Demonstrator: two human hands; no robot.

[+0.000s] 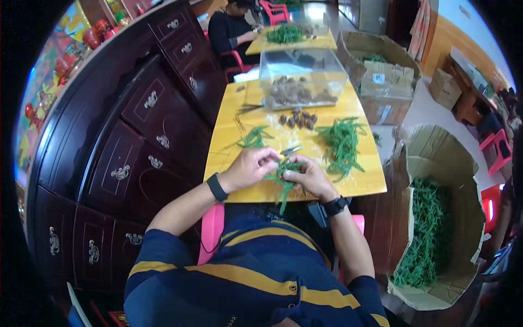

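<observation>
At the near edge of the yellow table, my right hand (311, 179) pinches a green artificial pine sprig (284, 188), whose lower end hangs past the table edge. My left hand (252, 168) is beside it, thumb and fingers brought together at the sprig's upper part; what lies between those fingertips is too small to make out. Just beyond the hands lie pliers (291, 150) with a yellow handle. A smaller green bunch (256, 135) rests past my left hand. To the right is a larger pile of green sprigs (343, 146). Several brown pine cones (298, 119) sit farther back.
A clear plastic bin (303, 73) holding pine cones stands at the table's far end, with dark wires (249, 108) beside it. Cardboard boxes with greenery (422, 234) stand at right. Dark drawers (147, 125) line the left. Another person (226, 35) sits at a farther table.
</observation>
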